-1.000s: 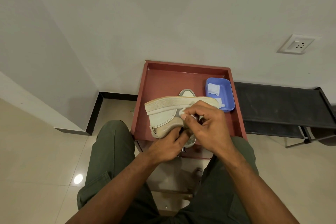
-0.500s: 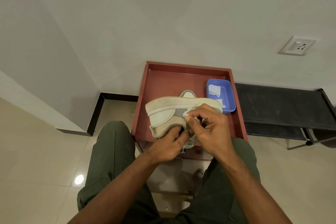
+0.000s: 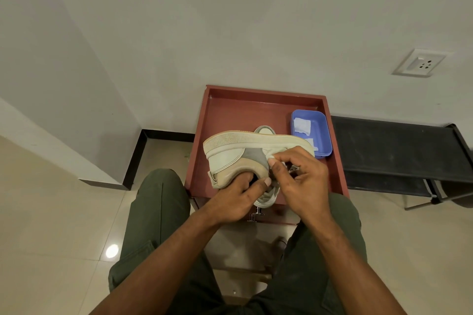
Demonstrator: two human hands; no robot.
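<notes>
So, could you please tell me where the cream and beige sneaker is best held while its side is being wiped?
Grip the cream and beige sneaker at its ankle opening, from the near side, as the left hand does. Its sole faces away and the opening faces the person, leaving the side panel free for the small white wipe in the right hand.

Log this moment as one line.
left hand grips sneaker collar | right hand pinches white wipe against sneaker side | second sneaker below, on red tray
</notes>
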